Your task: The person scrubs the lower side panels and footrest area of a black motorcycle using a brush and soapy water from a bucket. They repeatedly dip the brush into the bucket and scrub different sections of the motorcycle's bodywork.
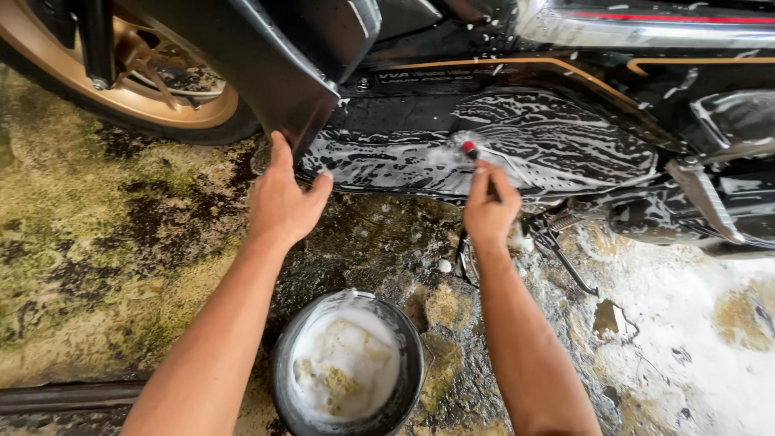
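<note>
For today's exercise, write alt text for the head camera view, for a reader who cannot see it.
A right hand holds a small red-tipped brush against the soapy black side panel of a motorcycle, while the left hand rests on the panel's front edge. A dark bucket of suds sits on wet, mossy ground between the forearms, near a gold wheel.

— What do we have below us?

— We see a dark round bucket (347, 367) on the ground, filled with white suds and some yellowish lumps.

— And the ground itself?

— We see wet concrete floor (105, 242), mottled with green-yellow moss and dark patches, with white foam (694, 323) spread over it at the right.

— Anything up left?

— We see a gold-rimmed wheel (137, 89) in a black tyre, and a dark pipe (64, 396) lying at the lower left.
</note>
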